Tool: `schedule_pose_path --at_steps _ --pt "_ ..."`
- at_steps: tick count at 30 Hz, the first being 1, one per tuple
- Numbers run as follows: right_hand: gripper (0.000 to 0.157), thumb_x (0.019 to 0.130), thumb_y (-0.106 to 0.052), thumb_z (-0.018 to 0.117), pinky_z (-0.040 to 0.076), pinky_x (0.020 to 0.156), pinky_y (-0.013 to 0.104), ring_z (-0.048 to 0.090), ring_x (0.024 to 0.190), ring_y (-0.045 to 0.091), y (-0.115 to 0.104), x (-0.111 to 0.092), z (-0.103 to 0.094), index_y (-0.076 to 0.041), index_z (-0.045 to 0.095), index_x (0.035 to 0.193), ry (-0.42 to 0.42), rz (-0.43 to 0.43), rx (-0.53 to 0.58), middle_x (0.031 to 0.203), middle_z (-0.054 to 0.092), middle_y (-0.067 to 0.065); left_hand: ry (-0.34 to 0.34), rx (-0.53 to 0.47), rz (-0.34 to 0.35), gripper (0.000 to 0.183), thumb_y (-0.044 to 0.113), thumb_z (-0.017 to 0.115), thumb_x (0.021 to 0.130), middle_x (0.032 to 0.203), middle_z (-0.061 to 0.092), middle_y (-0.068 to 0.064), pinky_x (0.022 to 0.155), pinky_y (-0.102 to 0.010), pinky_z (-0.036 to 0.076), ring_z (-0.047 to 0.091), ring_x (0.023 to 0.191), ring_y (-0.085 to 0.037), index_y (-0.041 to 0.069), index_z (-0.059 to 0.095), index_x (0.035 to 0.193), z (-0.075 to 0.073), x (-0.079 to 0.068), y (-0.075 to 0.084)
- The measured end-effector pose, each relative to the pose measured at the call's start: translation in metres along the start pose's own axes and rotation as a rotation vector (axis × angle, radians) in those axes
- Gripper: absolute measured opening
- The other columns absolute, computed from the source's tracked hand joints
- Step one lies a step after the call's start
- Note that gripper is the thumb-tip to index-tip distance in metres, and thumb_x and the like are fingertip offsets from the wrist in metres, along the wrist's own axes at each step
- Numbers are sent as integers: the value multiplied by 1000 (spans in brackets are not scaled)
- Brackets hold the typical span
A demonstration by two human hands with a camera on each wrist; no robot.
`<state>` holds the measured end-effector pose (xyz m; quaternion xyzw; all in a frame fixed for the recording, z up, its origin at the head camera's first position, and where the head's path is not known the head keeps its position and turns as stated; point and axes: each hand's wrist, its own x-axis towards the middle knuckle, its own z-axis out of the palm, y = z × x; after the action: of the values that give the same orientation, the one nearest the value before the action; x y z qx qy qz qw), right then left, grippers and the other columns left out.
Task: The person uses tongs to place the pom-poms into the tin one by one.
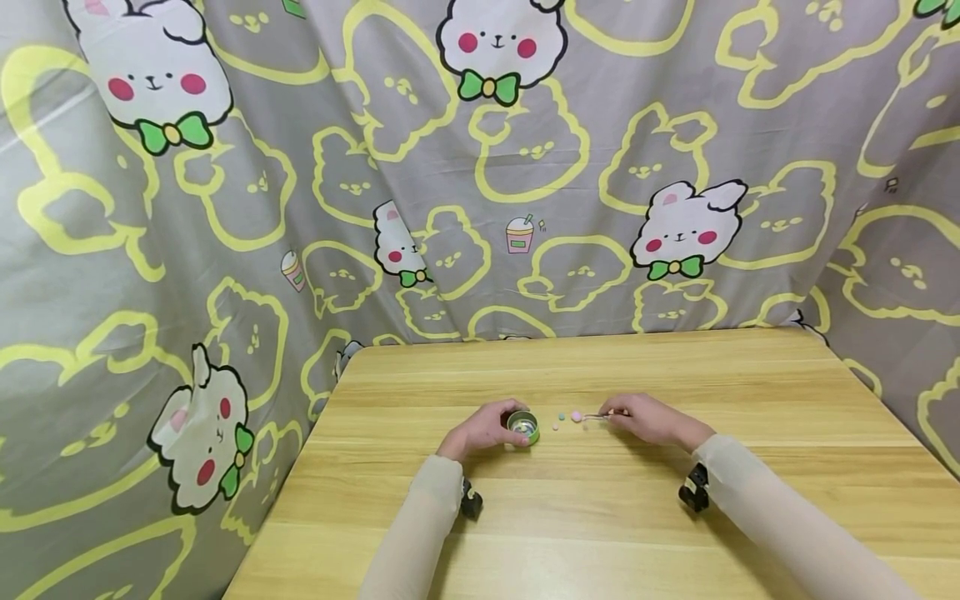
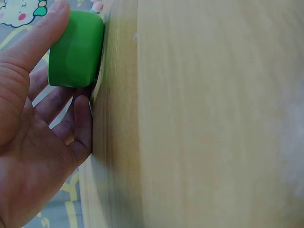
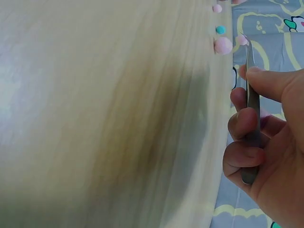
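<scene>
My left hand grips a small round green tin that stands on the table, its open top facing up. Small pieces show inside it, too small to tell apart. In the left wrist view the thumb lies along the green tin, with fingers round its other side. My right hand holds metal tweezers, pointing left toward a few small balls. A larger pink ball, a teal ball and a small pink ball lie near. Another pink ball appears at the tips; whether pinched, I cannot tell.
The wooden table reaches back to a grey curtain printed with white bears and yellow outlines. Curtain also hangs along the left and right sides. Black wrist cameras sit on both forearms.
</scene>
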<state>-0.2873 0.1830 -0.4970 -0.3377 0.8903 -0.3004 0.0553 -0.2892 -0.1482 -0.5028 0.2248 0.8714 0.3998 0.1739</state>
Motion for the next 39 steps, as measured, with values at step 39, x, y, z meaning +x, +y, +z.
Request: schedule_pose_path --at_steps 39 --pt "19 97 -13 53 41 66 30 50 75 11 -46 38 -6 -11 67 110 -9 -89 3 97 62 -2 1 -8 -10 50 24 78 79 109 60 4 87 -28 43 54 100 -11 17 57 124 0 -1 1"
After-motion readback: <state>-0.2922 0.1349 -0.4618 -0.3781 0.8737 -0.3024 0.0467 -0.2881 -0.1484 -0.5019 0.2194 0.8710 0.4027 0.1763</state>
